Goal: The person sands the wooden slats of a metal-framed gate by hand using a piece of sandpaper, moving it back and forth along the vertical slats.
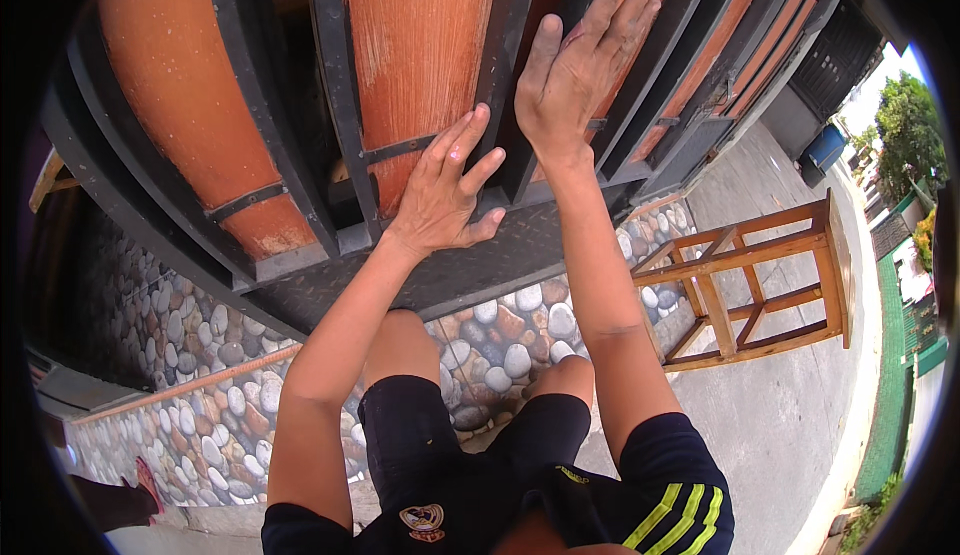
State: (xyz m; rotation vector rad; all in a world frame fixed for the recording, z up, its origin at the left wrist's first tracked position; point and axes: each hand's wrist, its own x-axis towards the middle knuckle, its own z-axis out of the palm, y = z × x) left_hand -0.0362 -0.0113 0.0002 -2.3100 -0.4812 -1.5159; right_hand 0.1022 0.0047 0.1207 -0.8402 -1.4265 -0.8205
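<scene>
In front of me stands a gate of orange wooden slats (420, 50) set in a black metal frame (335, 85). My left hand (440, 195) is by the lower part of a middle slat, fingers spread and empty. Higher up and to the right, my right hand (580, 80) is stretched out over the black uprights and a slat, also holding nothing. Whether either palm presses on the gate or hovers just off it, I cannot tell. The paint on the slat near my left hand looks scratched and worn.
A wooden stool (715, 305) is close by my right arm on the concrete pavement (750, 425). Pebble-patterned stonework (215, 385) runs below the gate, under my knees. A blue bin (824, 147) stands farther right. Another person's sandalled foot (149, 485) shows at lower left.
</scene>
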